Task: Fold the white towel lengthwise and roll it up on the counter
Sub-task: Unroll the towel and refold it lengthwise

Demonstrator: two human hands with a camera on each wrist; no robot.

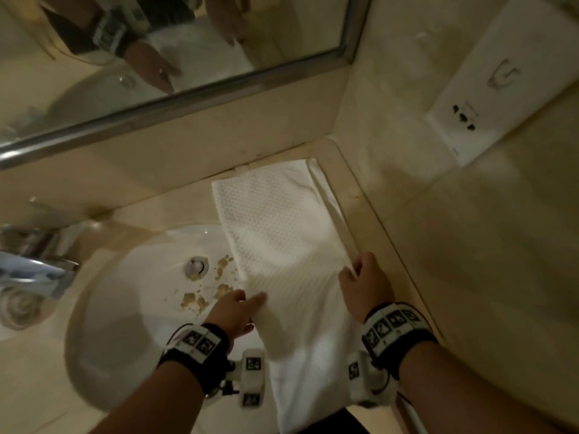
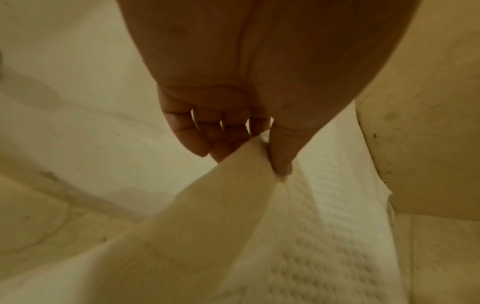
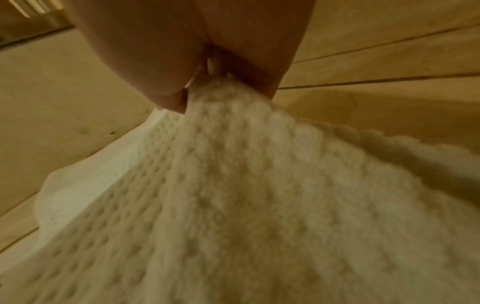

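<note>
A white waffle-weave towel (image 1: 275, 227) lies as a long strip on the beige counter, from the back corner to the front edge, where its near end hangs over. Its left side overlaps the sink rim. My left hand (image 1: 241, 305) pinches the towel's left edge between thumb and fingers; in the left wrist view the left hand (image 2: 259, 156) lifts that edge of the towel (image 2: 324, 236) into a ridge. My right hand (image 1: 360, 274) grips the right edge; in the right wrist view the right hand (image 3: 207, 88) bunches the towel (image 3: 246, 195) under its fingers.
A white sink (image 1: 125, 308) with a drain (image 1: 197, 266) and brown crumbs (image 1: 200, 300) sits left of the towel. A chrome faucet (image 1: 34, 267) is at far left. A mirror (image 1: 156, 57) is behind, and a tiled wall with a socket plate (image 1: 488, 89) to the right.
</note>
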